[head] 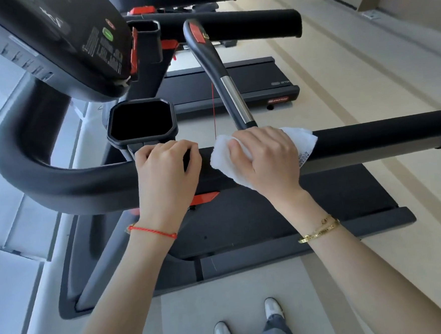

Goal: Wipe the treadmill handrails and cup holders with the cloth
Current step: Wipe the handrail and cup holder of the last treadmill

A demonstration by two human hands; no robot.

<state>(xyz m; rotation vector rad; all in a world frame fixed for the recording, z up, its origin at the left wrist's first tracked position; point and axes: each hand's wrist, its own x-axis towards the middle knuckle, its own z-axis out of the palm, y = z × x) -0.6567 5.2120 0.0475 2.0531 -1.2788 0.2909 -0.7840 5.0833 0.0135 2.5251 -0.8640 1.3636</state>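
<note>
Her right hand (264, 158) presses a folded white cloth (222, 159) around the padded black treadmill handrail (368, 135), while her left hand (167, 168), just beside it, grips the same rail barehanded.

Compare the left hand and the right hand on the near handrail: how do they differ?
The right hand grips a white cloth against the handrail; the left hand holds the rail bare, nearer the cup holder. The left wrist wears a red string bracelet, the right wrist gold bangles. Both curl over the same black rail from the near side.
</note>
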